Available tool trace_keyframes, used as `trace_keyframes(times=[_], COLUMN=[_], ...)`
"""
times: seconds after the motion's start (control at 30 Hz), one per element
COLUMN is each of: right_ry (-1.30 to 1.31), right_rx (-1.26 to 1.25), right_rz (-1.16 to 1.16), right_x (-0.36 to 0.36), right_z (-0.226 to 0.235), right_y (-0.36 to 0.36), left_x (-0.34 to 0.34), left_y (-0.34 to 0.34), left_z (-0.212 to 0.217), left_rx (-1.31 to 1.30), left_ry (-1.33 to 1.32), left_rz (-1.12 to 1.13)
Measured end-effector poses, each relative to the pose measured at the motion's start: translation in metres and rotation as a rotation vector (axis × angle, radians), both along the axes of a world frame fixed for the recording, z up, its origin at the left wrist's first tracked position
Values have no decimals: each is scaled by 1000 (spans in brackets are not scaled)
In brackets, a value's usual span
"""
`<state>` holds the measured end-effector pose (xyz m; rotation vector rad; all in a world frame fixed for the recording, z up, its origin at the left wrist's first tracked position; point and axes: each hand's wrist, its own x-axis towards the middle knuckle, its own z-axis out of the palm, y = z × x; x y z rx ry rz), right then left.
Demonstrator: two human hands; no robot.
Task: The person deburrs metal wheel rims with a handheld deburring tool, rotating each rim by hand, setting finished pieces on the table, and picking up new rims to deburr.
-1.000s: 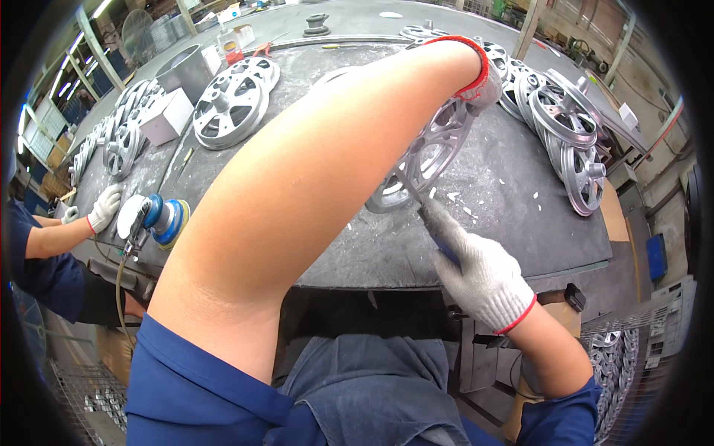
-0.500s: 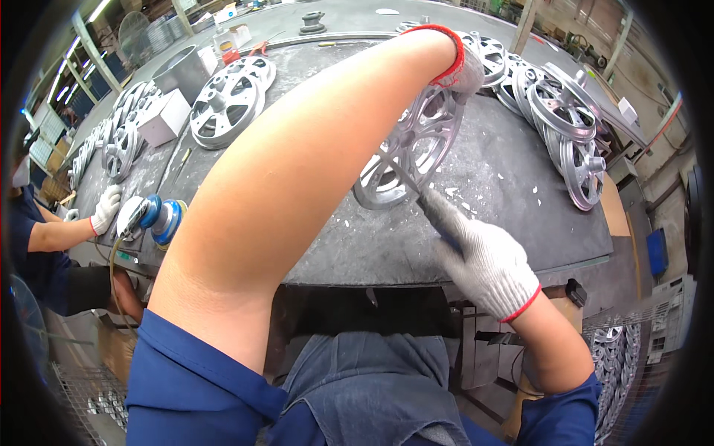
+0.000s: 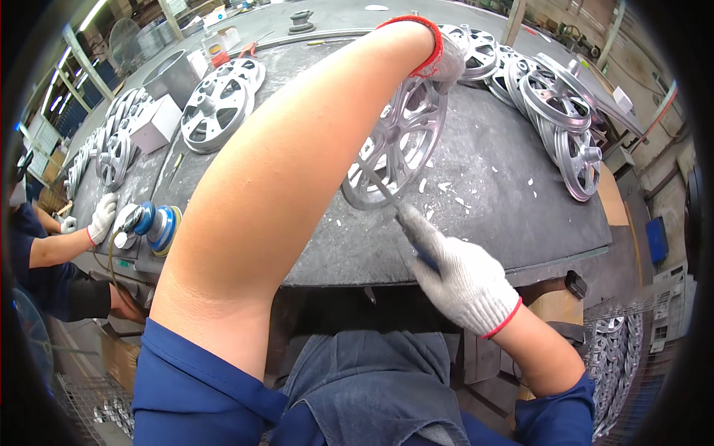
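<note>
The left hand [image 3: 445, 58] grips the silver wheel [image 3: 398, 145], now tipped more upright on the grey bench [image 3: 506, 215] than a moment ago; the right hand's fingers [image 3: 428, 234] stay closed on a thin file [image 3: 375, 182], working its spokes

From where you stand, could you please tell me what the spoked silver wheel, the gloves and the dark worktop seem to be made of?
The spoked silver wheel looks like cast metal, probably aluminium: a dull, unpainted grey sheen. The knitted white gloves with red cuffs on the left hand and right hand seem cotton, judging by the ribbed weave. The dark worktop has a matte, rubbery or stone-like look; I cannot tell which. Pale chips lie scattered on it.
</note>
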<state>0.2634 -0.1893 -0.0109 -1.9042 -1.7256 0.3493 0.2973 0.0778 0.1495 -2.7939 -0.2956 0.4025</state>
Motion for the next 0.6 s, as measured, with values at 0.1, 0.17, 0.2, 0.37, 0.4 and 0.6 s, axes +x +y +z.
trace_keyframes(times=[0.1,0.17,0.2,0.37,0.4,0.6], right_ry=[-89,-92,-92,-32,-78,-53], right_rx=[-68,-24,-25,-26,-21,-81], right_rz=[-9,-38,-40,-43,-24,-19], right_x=[6,5,3,-6,-6,-1], right_z=[11,17,16,-7,-6,9], right_y=[1,9,10,-5,-6,5], left_x=[5,7,9,33,35,46], left_y=[3,14,20,20,24,38], left_z=[-5,-9,-5,-14,-17,-31], left_rx=[0,5,9,34,40,58], left_ry=[53,76,81,92,101,135], left_rz=[-15,-29,-39,-79,-70,-145])
